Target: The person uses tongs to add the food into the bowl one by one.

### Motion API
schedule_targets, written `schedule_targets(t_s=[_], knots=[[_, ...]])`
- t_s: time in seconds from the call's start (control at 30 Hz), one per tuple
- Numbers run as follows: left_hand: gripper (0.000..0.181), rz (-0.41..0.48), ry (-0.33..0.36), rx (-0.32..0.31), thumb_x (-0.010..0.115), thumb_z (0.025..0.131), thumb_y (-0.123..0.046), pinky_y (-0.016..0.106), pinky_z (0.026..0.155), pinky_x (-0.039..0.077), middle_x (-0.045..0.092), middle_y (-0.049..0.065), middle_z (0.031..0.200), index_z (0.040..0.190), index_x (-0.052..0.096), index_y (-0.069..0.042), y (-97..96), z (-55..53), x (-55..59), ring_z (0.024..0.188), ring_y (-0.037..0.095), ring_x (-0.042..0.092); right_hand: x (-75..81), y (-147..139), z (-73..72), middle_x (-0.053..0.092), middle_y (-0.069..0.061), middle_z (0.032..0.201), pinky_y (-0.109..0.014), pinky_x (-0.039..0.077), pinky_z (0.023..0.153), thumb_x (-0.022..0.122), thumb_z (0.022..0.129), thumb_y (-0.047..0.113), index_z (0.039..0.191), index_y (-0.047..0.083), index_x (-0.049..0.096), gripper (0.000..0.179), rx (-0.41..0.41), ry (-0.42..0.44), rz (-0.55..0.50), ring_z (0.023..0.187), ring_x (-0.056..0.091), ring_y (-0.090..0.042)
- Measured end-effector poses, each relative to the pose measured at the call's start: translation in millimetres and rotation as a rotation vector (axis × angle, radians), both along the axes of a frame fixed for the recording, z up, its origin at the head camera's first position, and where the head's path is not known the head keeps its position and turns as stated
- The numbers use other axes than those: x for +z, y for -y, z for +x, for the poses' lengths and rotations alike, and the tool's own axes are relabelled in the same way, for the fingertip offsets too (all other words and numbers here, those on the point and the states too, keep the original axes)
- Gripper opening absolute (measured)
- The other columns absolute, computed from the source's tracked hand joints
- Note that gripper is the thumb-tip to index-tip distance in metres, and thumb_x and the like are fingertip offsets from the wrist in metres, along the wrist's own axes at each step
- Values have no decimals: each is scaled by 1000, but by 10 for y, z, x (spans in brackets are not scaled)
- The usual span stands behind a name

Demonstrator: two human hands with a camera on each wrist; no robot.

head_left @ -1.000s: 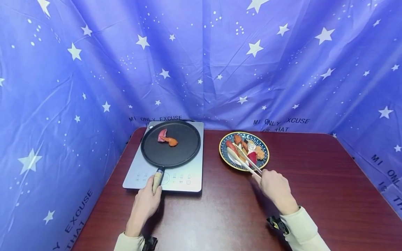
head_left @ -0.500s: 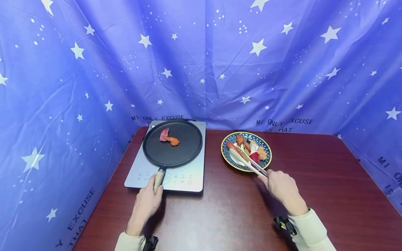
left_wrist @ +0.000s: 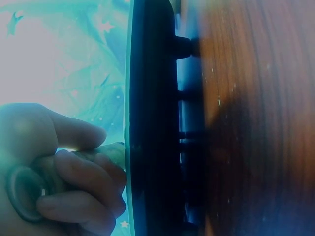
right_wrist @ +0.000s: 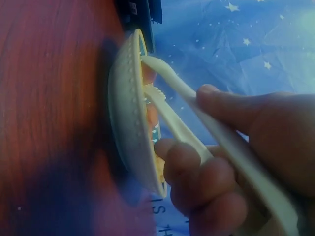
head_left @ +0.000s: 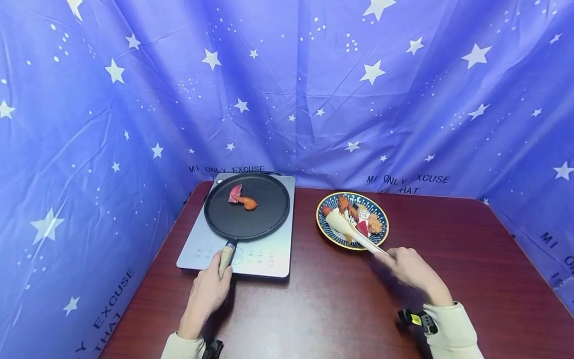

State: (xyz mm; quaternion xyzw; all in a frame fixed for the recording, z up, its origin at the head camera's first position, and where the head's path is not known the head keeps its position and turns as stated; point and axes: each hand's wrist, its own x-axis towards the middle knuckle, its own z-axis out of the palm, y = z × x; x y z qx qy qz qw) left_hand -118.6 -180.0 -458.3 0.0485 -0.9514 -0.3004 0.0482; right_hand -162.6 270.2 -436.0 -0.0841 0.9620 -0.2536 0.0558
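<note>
My left hand (head_left: 207, 289) grips the handle (head_left: 226, 257) of a flat black frying pan (head_left: 246, 224); its curled fingers show in the left wrist view. A pink-purple piece (head_left: 235, 193) and an orange drumstick-shaped piece (head_left: 247, 202) lie in the pan. White tongs (right_wrist: 184, 96) are in my right hand (head_left: 410, 271), thumb on one arm and fingers round the other. Their broad tip reaches into a blue patterned plate (head_left: 323, 233) of food pieces, their arms apart in the right wrist view. A red piece (head_left: 327, 211) beside the tip is partly covered; whether the tongs pinch anything cannot be seen.
The pan stands on a silver induction cooker (head_left: 193, 257) at the table's left. Beige (head_left: 375, 226), orange-brown (head_left: 344, 203) and dark red (head_left: 362, 228) pieces lie on the plate. A starry blue curtain (head_left: 269, 99) surrounds the dark red table (head_left: 323, 309).
The right hand has turned the tongs, so one broad white arm now covers the other in the head view. The left hand keeps its grip; the head view has shifted slightly.
</note>
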Motion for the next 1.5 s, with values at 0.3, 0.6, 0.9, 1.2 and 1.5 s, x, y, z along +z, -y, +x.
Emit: schedule_targets(t_s=[0.3,0.6,0.9,1.2,1.5], knots=[[52,10,6,1,53,92,-24,51,61,45,63,26,93,139,40,-5,-2,5,7,72,35,62,-42,-56,-51,52,-2,54,-33,40,37,53,95,40,68,3,56,46,-62,79,-121,38,49,-15],[52,1,2,4,53,92,-24,51,61,45,63,26,91,139,41,-6,0,-10,-5,72,35,62,-54,-96,-68,52,-7,56,-33,42,38,51,96,42,77,-2,60,49,-135,144,-283,40,48,-17],[52,1,-5,3,53,92,-24,51,61,45,63,26,92,139,41,-6,-7,-1,-4,73,36,62,-39,-167,-62,52,-5,58,-33,43,39,51,95,44,83,-6,60,53,-167,195,-381,41,48,-16],[52,7,-2,7,54,91,-24,50,60,45,63,25,90,138,41,-5,-7,6,-14,70,34,61,10,-265,-63,53,-6,59,-31,43,38,48,98,39,88,-11,58,51,-129,229,-474,41,48,-13],[52,13,-14,2,54,91,-22,51,61,45,63,26,92,138,42,-3,-5,-6,-8,70,34,61,54,-280,-68,53,-7,61,-28,42,38,45,100,33,92,-11,58,47,-109,269,-559,42,49,-11]])
